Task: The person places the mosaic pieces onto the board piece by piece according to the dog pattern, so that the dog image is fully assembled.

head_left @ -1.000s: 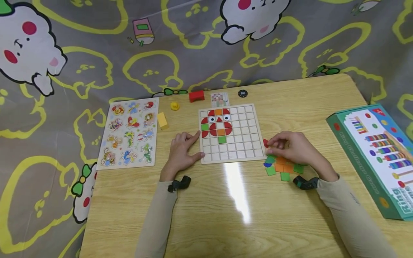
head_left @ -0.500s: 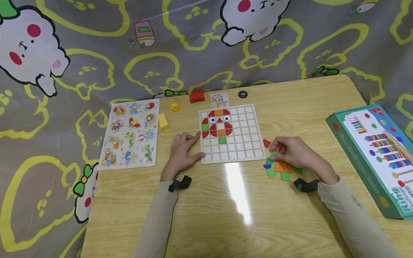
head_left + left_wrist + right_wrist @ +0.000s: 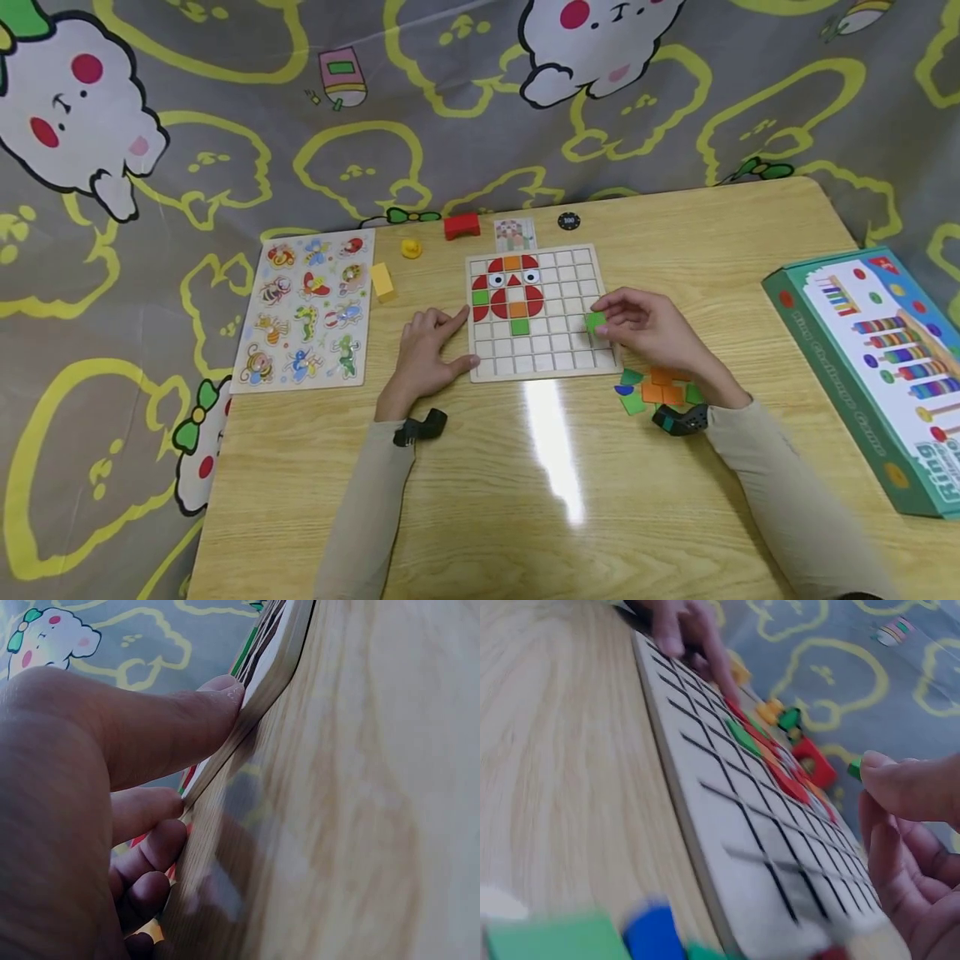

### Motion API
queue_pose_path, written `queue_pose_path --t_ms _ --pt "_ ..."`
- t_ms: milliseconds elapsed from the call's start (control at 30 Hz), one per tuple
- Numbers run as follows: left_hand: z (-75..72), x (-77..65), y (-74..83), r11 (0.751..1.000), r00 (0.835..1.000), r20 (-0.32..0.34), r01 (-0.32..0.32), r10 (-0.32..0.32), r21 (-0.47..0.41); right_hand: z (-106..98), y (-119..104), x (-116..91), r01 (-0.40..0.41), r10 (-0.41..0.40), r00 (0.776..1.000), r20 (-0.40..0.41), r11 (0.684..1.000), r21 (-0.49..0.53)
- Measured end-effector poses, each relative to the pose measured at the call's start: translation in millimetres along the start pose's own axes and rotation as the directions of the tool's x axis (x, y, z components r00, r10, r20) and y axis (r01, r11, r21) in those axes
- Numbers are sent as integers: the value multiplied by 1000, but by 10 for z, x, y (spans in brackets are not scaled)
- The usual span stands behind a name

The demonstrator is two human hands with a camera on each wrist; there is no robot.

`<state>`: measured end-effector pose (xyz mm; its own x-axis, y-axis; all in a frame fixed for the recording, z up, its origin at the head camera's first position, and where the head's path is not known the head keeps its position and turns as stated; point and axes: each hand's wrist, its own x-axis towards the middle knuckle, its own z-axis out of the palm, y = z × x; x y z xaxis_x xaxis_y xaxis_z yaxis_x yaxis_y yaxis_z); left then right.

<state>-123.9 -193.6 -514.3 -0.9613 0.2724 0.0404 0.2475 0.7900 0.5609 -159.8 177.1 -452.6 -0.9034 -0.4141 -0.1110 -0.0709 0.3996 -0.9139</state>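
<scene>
A wooden grid board (image 3: 540,374) lies flat, with red, orange and green tiles and two eye tiles set in its upper left cells. Along its left side rests my left hand (image 3: 423,354); the thumb (image 3: 176,727) and index finger touch the frame's edge in the left wrist view. Between thumb and fingers, my right hand (image 3: 652,327) pinches a green square tile (image 3: 595,322) over the board's right border. Only a sliver of that tile shows beside the thumb in the right wrist view. Loose green, orange and blue tiles (image 3: 662,393) lie by the board's lower right corner, partly behind the right wrist.
An insect puzzle board (image 3: 300,333) lies to the left. Behind the grid stand a yellow block (image 3: 382,282), a small yellow duck (image 3: 411,248), a red block (image 3: 461,226), a picture card (image 3: 514,235) and a black chip (image 3: 568,221). A green game box (image 3: 862,375) sits at right.
My right hand has let go of a red tile beside the board, picked a green square from the loose tiles and moved up and left with it. The left hand stays in place.
</scene>
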Motion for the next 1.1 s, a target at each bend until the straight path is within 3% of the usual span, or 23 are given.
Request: queue_pose_path --t_ms 167,267,500,733,1100 --pt "-2 -5 4 1000 1000 2 9 -9 -9 273 -34 186 33 -33 999 27 999 7" --pt "-4 -5 5 1000 1000 2 14 -14 -9 432 -44 283 105 -101 994 49 991 -88" --pt "-3 2 0 1000 1000 12 25 -24 -11 718 -77 440 239 -221 971 93 925 -296" --pt "-3 8 1 1000 1000 7 20 -20 -9 813 -130 481 229 -194 972 130 898 -375" --pt "6 7 -5 1000 1000 3 13 -13 2 847 -130 435 215 -198 977 84 885 -413"
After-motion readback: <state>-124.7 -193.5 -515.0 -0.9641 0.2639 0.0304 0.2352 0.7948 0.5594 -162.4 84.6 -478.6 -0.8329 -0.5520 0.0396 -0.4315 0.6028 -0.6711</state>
